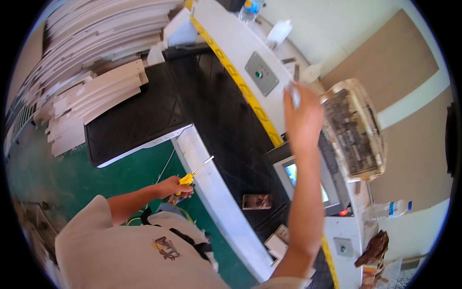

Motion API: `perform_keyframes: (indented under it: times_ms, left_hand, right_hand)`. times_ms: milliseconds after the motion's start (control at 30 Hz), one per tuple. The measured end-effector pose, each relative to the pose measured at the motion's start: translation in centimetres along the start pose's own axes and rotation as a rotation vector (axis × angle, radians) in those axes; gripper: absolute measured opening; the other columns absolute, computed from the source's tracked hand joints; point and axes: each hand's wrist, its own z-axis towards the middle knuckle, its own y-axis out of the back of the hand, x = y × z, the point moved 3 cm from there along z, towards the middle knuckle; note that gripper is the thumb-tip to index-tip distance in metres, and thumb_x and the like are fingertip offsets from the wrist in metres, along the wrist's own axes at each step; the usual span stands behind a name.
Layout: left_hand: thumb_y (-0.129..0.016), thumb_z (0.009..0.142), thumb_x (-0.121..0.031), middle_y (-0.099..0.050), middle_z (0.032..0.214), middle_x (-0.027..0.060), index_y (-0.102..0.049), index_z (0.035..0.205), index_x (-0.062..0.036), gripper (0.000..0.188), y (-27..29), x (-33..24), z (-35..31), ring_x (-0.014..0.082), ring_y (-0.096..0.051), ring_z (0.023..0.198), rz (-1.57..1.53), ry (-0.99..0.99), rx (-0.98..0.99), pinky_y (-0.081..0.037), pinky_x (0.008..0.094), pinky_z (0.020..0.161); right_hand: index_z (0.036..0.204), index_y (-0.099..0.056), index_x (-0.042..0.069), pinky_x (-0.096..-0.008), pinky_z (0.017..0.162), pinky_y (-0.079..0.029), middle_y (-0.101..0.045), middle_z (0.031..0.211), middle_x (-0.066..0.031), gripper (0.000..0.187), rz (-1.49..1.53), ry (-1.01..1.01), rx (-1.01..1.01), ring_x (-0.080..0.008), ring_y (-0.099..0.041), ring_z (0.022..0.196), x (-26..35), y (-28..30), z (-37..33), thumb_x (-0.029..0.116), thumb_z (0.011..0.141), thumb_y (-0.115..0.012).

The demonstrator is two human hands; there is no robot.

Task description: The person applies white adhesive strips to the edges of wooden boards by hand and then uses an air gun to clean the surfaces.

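My left hand (174,187) is closed around the yellow handle of a screwdriver (192,174). Its metal shaft points up and right, over the white edge rail (211,192) of the black machine bed (216,115). My right hand (303,115) is raised over the machine's white control side, next to a plastic-wrapped keyboard (353,130). It pinches a small pale object (294,96) between the fingertips; what that object is I cannot make out.
Stacks of white boards (96,91) lie at the upper left beside a black mat (134,120). A small screen (308,180) sits under my right forearm. Water bottles (390,209) stand on the white counter, with a yellow tape strip (240,82) along it. The green floor (57,178) is below.
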Motion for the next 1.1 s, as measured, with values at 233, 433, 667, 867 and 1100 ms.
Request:
perform_keyframes:
  times_ms: [233,433,667,867,1100]
  left_hand:
    - [-0.072,0.096,-0.032,-0.075,0.123,0.0083,-0.075,0.122,-0.0034,0.039,6.2,1.8,-2.0,0.0136,-0.066,0.099,-0.020,0.144,0.172,-0.052,0.0313,0.085]
    - [-0.073,0.095,-0.021,-0.073,0.126,0.0156,-0.074,0.120,0.0001,0.033,6.9,1.2,-1.0,0.0223,-0.068,0.106,-0.013,0.083,0.279,-0.053,0.0387,0.098]
    - [-0.071,0.098,-0.028,-0.074,0.112,0.0069,-0.075,0.118,-0.0024,0.033,4.8,0.1,4.7,0.0159,-0.068,0.096,0.226,0.105,0.404,-0.055,0.0316,0.080]
    - [-0.071,0.097,-0.030,-0.075,0.095,0.0056,-0.074,0.113,-0.0046,0.030,-11.5,-1.1,7.8,0.0161,-0.069,0.083,0.582,-0.061,0.715,-0.055,0.0356,0.081]
    - [-0.073,0.091,-0.028,-0.075,0.101,0.0169,-0.067,0.121,-0.0104,0.036,-38.2,2.6,9.0,0.0351,-0.073,0.095,0.970,-0.410,0.742,-0.057,0.0472,0.085]
  right_hand:
    - [0.105,-0.076,0.007,-0.0403,0.090,-0.057,-0.076,0.105,-0.0131,0.021,-0.529,0.070,0.319,-0.0309,-0.071,0.101,-7.4,-13.2,7.4,0.023,0.091,-0.074]
    - [0.085,-0.078,0.008,-0.0400,0.085,-0.060,-0.075,0.092,-0.0130,0.020,-0.670,0.173,0.176,-0.0299,-0.071,0.094,-5.3,-10.7,9.0,0.012,0.093,-0.061]
    - [0.104,-0.078,0.005,-0.0334,0.080,-0.057,-0.078,0.100,-0.0110,0.017,-0.167,-0.081,0.126,-0.0201,-0.072,0.089,0.9,4.9,-1.1,0.018,0.093,-0.075]
    - [0.102,-0.074,-0.004,-0.0306,0.078,-0.054,-0.076,0.105,-0.0127,0.014,0.561,-0.965,0.090,-0.0147,-0.067,0.085,1.0,19.1,-20.3,0.003,0.090,-0.074]
    - [0.096,-0.062,0.001,-0.0397,0.065,-0.055,-0.070,0.090,-0.0196,0.026,0.829,-1.175,-0.223,-0.0287,-0.068,0.079,-0.5,40.9,-45.1,0.024,0.091,-0.075]
